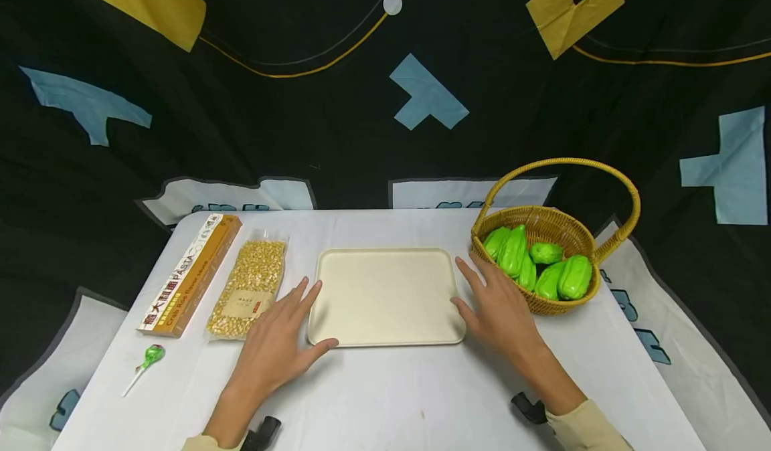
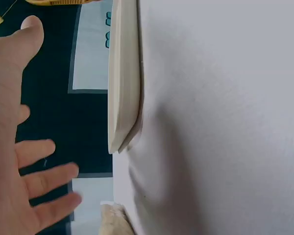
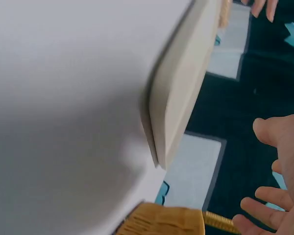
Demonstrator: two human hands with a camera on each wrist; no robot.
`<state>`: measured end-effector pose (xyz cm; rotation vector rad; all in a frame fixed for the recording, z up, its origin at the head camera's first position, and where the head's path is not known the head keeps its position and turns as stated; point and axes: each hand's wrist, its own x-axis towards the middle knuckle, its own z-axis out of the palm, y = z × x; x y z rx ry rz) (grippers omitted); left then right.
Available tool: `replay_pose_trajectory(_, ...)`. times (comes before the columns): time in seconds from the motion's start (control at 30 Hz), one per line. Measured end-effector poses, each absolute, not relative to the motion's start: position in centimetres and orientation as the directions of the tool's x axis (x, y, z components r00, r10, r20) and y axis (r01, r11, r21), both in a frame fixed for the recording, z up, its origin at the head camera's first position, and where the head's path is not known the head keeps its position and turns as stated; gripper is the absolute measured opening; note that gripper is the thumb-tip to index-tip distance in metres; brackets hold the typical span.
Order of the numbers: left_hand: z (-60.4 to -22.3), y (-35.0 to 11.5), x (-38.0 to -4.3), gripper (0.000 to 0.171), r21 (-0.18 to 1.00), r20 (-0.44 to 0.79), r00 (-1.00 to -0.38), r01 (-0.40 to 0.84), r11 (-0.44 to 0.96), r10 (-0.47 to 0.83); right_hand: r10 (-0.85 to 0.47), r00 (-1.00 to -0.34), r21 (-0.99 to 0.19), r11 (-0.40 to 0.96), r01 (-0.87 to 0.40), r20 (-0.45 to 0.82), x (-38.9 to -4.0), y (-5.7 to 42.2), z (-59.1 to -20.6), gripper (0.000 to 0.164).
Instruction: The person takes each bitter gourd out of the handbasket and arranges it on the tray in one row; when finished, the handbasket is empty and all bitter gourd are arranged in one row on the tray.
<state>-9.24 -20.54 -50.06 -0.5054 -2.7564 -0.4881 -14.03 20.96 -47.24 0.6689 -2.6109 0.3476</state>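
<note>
While the left hand (image 1: 274,340) and the right hand (image 1: 506,310) flanked the tray (image 1: 385,297), neither held anything. The tray lay flat on the counter (image 1: 391,397), at the centre of the head view.

Left hand: fingers spread wide at the tray's left edge, thumb near its lower left corner. Right hand: fingers apart, pointing toward the upper left, beside the tray's right edge. Each wrist view showed a gap between hand and tray.

Adjacent items: the basket (image 1: 554,306), holding green fruit (image 1: 575,277), stood right of centre. The bag (image 1: 255,263) and the box (image 1: 193,274) lay left of centre; the lollipop (image 1: 153,354) lay at lower left.

Hazards, as judged from this position:
1. Basket disturbance. The right hand overlapped the basket's left rim in the head view; contact could not be confirmed. An outward sweep could have pushed or tipped the basket and spilled the fruit.
2. Tray tilt. Its rim looked shallow, so an uneven grip or lift could have let one side slip.
3. Bag disturbance. The bag lay just beside the left hand; a wide movement could have dragged it. The lollipop, well apart from the tray, presented little risk.
</note>
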Motion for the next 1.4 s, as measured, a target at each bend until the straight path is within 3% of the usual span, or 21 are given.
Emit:
replay_pose_trajectory(0.33, -51.1, -21.7, -9.7, 0.077, 0.423, 0.281, -0.904, 0.417, 0.804, 0.322, -0.286, -0.806, -0.244, 0.854, -0.46, 0.518, -15.4, 23.4, -45.9, 0.061)
replay_pose_trajectory(0.7, -52.9, -22.7, -10.2, 0.066, 0.42, 0.314, -0.892, 0.438, 0.795, 0.326, -0.205, -0.843, -0.368, 0.83, -0.419, 0.497, -17.2, 25.5, -45.7, 0.056)
replay_pose_trajectory(1.07, -53.2, -23.3, -10.8, 0.056, 0.458, 0.254, -0.906, 0.422, 0.783, 0.339, -0.134, -0.883, -0.446, 0.823, -0.352, 0.449, -18.5, 27.2, -46.2, 0.055)
replay_pose_trajectory(1.4, -53.5, -23.3, -10.9, 0.049, 0.461, 0.272, -0.9, 0.432, 0.775, 0.34, -0.072, -0.922, -0.491, 0.829, -0.268, 0.381, -19.4, 27.9, -46.7, 0.058)
